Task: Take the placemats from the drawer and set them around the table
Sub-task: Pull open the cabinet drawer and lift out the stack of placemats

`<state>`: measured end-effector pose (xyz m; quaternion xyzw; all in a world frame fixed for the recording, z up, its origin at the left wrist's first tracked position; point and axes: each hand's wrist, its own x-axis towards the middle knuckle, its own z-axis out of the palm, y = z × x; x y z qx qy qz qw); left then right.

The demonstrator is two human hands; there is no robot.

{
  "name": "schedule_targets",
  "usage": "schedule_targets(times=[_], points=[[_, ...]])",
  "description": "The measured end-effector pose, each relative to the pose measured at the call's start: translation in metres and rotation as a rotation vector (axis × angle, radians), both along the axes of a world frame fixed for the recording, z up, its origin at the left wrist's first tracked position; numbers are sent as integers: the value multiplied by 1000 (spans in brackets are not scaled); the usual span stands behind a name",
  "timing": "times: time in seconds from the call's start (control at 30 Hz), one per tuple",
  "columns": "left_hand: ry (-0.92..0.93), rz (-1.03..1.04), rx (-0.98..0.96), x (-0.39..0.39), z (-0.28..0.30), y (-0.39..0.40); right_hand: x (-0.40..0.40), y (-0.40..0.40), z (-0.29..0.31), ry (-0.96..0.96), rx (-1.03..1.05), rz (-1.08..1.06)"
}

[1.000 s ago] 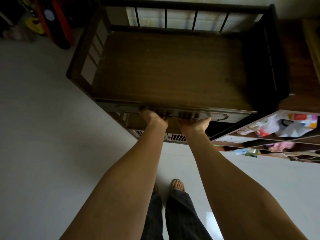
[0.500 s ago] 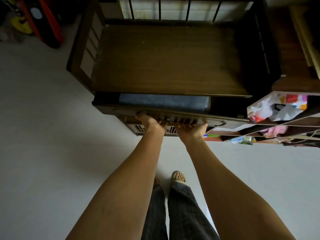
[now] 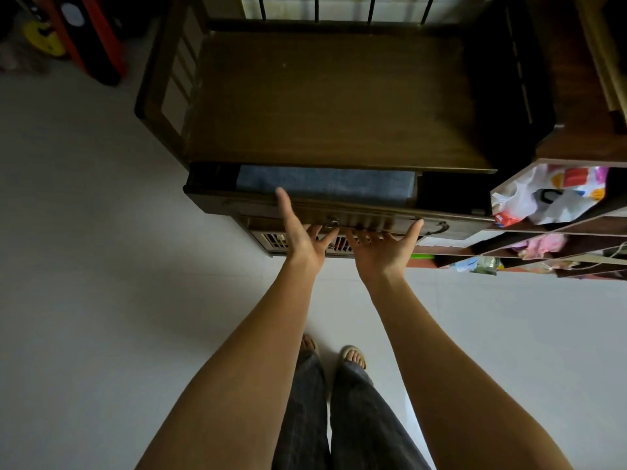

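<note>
The left hand (image 3: 303, 236) and right hand (image 3: 382, 247) are both hovering open-fingered at the drawer (image 3: 342, 213) front, gripping nothing. Just beyond them — past the front edge — the folded blue placemats (image 3: 325, 183) are lying inside, long axis running left to right, the left thumb reaching nearest.

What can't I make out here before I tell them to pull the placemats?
- Placemats, head view: only a blue-grey strip shows; the cabinet top hides the rest, so no count.
- Drawer right end: too dark to see inside.
- Left hand and right hand: fingers spread at the drawer front; contact unclear.
- Dining table: not in view.
</note>
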<state>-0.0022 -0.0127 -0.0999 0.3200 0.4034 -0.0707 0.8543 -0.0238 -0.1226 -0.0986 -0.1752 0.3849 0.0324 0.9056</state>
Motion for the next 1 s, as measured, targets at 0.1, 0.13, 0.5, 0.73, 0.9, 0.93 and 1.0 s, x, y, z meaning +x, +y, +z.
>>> schedule_targets(times=[0.1,0.13,0.5,0.73,0.9,0.93,1.0], points=[[52,-88,53,7,6,2,2,0,-1,5,-4,-26],[61,-92,52,8,7,2,0,0,-2,-2,-8,-32],[105,-94,32,0,12,-1,22,-8,23,170,-335,320],[86,-67,22,-44,12,-9,-9,-18,29,206,-280,334],[76,-66,26,-62,15,0,-33,-8,34,216,-253,320],[68,-66,19,-66,16,1,-35,-9,35,220,-250,316],[62,-65,10,-73,20,-2,-40,-11,36,228,-250,312]])
